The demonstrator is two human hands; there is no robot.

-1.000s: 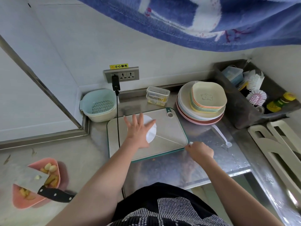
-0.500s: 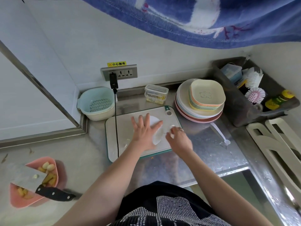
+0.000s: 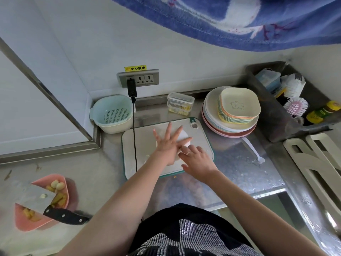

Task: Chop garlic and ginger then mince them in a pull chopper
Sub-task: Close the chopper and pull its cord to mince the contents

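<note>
The chopper is pressed flat on the board under the left hand, fingers spread; the right hand, beside it, may be pinching the cord. Mincing is judged underway. Unchopped pieces are left in the pink bowl, left of the board.

Bright, even daylight; soft shadows, wide-angle bending at edges.

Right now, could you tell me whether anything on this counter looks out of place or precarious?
Yes. The cleaver lies across the pink dish of garlic and ginger pieces, its black handle overhanging the rim, so a nudge could tip it. The black charger cable also trails over the cutting board.
</note>
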